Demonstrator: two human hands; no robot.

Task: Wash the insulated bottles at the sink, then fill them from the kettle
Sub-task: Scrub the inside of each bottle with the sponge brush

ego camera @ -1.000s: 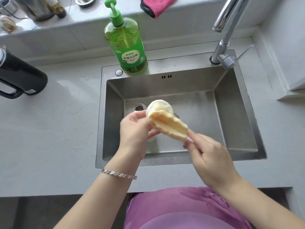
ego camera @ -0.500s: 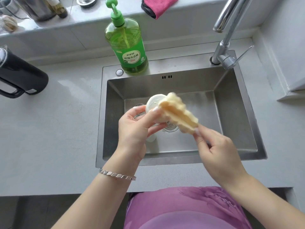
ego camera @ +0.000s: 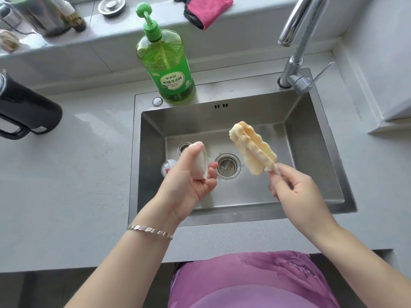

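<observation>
Over the steel sink [ego camera: 329, 174], my left hand [ego camera: 189, 181] grips a small white bottle lid [ego camera: 200, 161] between thumb and fingers. My right hand [ego camera: 295, 190] pinches the handle of a yellow sponge brush [ego camera: 253, 147], which points up and to the left, apart from the lid. A white round object with red marks [ego camera: 168, 168] lies on the sink floor, partly hidden behind my left hand. The black kettle [ego camera: 24, 107] stands on the counter at far left.
A green dish soap pump bottle [ego camera: 166, 65] stands on the sink's back rim. The chrome tap [ego camera: 298, 50] rises at back right. The sink drain [ego camera: 228, 166] lies below the hands. A pink cloth [ego camera: 206, 10] and metal containers [ego camera: 40, 14] sit on the back ledge.
The brush has come off the lid and swung to the right. My left hand has turned the lid on edge and lowered it slightly.
</observation>
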